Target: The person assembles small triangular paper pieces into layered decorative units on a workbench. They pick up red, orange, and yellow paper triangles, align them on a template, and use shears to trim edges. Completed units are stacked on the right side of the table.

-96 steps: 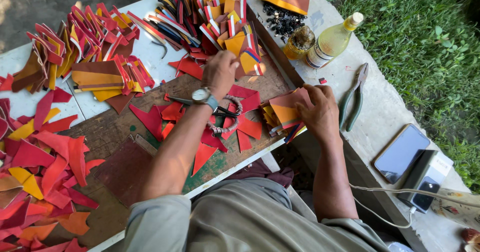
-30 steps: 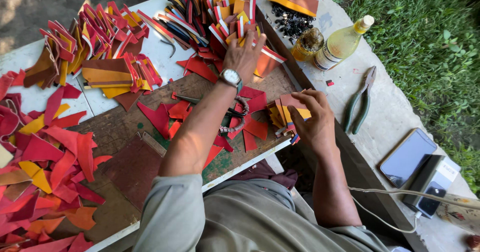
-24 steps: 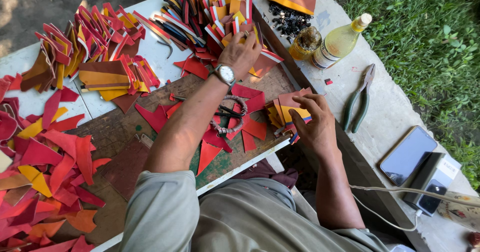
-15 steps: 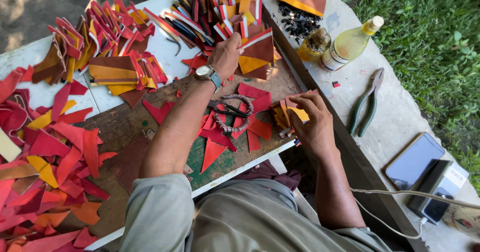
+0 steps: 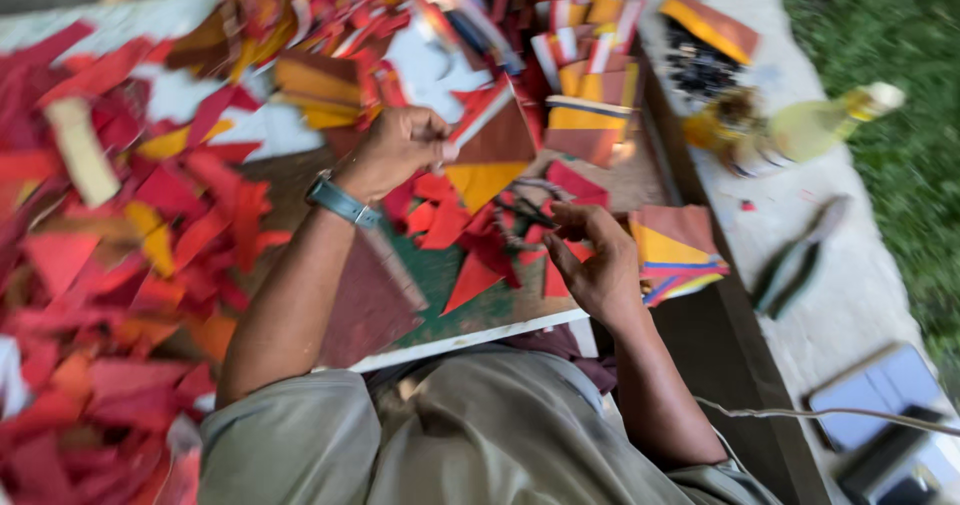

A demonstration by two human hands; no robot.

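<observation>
Over the desk (image 5: 470,337), the left hand (image 5: 400,145) has drawn back from the far heap of folded pieces, its grip pinched shut on a brown, orange and red triangular piece (image 5: 495,150) that it lifts clear. The right hand (image 5: 595,265) has left its small stack (image 5: 675,255) (now just beside the wrist) and hovers with fingers curled loosely, holding nothing I can make out, near the scissors (image 5: 520,215). One fresh piece appears picked out.

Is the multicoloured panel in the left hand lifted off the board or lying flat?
Lifted. The left hand pinches the panel at its edge, tilted above the scraps on the board.
</observation>
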